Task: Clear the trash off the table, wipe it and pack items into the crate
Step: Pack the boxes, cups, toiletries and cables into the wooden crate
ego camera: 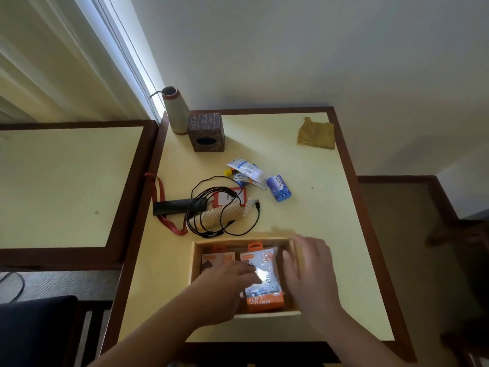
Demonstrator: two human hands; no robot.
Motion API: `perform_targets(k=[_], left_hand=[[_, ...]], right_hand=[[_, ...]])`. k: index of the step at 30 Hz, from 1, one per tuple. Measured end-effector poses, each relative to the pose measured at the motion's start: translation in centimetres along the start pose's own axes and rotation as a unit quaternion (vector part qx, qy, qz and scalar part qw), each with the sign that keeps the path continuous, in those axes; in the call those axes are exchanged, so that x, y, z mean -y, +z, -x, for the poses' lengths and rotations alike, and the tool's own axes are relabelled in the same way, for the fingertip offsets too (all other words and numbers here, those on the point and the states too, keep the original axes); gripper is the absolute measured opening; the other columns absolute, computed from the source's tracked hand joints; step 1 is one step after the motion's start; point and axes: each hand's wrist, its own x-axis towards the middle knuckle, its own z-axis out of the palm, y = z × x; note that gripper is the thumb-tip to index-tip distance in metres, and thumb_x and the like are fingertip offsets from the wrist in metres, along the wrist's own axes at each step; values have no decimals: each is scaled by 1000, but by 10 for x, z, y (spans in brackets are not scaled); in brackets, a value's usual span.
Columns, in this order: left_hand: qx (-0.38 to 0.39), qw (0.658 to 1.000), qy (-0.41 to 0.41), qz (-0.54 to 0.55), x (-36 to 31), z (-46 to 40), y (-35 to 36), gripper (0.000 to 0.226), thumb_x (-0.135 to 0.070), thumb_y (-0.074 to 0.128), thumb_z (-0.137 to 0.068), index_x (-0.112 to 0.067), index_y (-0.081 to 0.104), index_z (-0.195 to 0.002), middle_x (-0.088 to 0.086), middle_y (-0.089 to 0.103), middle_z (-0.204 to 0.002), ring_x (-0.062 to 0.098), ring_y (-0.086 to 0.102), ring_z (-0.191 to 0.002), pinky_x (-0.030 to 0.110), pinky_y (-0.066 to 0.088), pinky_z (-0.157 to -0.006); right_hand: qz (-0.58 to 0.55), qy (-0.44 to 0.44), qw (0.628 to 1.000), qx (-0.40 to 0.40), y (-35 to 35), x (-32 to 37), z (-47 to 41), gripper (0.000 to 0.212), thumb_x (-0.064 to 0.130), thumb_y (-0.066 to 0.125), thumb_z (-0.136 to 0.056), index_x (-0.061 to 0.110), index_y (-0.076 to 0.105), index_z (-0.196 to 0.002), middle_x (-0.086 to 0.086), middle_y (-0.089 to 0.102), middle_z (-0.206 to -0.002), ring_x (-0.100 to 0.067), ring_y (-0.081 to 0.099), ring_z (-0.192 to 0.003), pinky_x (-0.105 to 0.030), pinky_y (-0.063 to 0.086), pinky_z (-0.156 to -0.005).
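A shallow wooden crate [196,256] sits near the table's front edge. Inside lie two orange charger packs: one [267,300] on the right, another [217,256] on the left. My left hand [227,282] lies over the crate with its fingers on the right pack. My right hand [307,271], blurred, hovers spread at the crate's right wall beside that pack. Behind the crate are tangled black cables [211,207], a beige comb [222,215], a red badge holder [230,196], a red lanyard [160,192], a white tube [247,168] and a blue soap box [279,188].
A yellow cloth [316,133] lies at the table's [330,221] far right corner. A dark patterned tissue box [206,132] and a tall vase [174,109] stand at the far left. A second table [60,181] adjoins on the left. A dark chair [37,329] is lower left.
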Motion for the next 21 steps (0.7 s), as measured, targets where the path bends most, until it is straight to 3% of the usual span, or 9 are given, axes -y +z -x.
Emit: perform_targets(k=[2,3,5,7,11,14,21], left_hand=[[-88,994,-64,17,2,15,0,48,-30,62,-101,-41,50,-147,-18,47,-156,6,33,-149,36,31,-125],[-124,988,-91,19,3,23,3,42,-34,57,-103,-41,53,-144,-20,49,-153,4,35,-147,34,34,-123],[-176,974,-136,33,6,38,9,39,-43,53,-104,-42,54,-143,-19,46,-155,6,31,-149,39,36,-123],[-218,956,-184,68,14,48,19,48,-51,53,-101,-40,49,-148,-14,33,-165,12,23,-155,48,36,-123],[-229,939,-239,99,28,48,35,75,-68,40,-98,-41,18,-164,-11,-8,-175,15,-9,-162,47,13,-128],[-216,941,-231,121,31,41,51,80,-68,46,-99,-39,13,-167,-15,-25,-172,11,-21,-159,46,11,-129],[-241,936,-224,125,35,36,66,74,-63,48,-101,-37,22,-165,-15,-23,-173,9,-23,-159,39,11,-125]], right_hand=[[15,-52,992,114,-4,6,8,19,37,53,-104,36,60,-121,20,54,-106,3,48,-100,-17,43,-82],[26,-58,980,187,-4,8,12,23,38,53,-104,40,58,-126,19,54,-110,2,51,-103,-21,48,-84],[68,-55,950,300,4,11,16,51,36,57,-100,46,40,-147,12,49,-132,-8,52,-121,-31,51,-99],[123,-24,925,359,15,21,12,76,33,62,-97,48,19,-158,-1,32,-154,-23,42,-139,-36,44,-113],[145,75,916,367,41,38,-2,98,22,68,-93,54,5,-160,-13,12,-165,-36,43,-140,-42,45,-113],[121,114,912,375,60,39,-4,101,37,74,-92,52,2,-161,-14,23,-158,-33,52,-134,-42,48,-110],[126,94,912,380,68,40,-6,103,43,77,-90,53,2,-161,-12,27,-154,-32,54,-132,-39,50,-106]])
